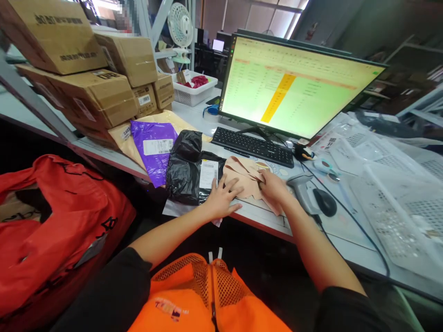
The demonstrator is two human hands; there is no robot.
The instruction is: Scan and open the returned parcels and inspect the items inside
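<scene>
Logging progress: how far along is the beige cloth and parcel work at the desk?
Done: the black bag lies on the desk with its label up. In hand: left hand flat on the beige cloth, right hand pinching its edge. Left: purple parcel and cardboard boxes sit untouched; the scanner lies unused.

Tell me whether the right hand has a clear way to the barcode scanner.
Probably yes: the right hand rests on the beige garment, and the barcode scanner lies just beside it on the desk, nothing between them.
</scene>
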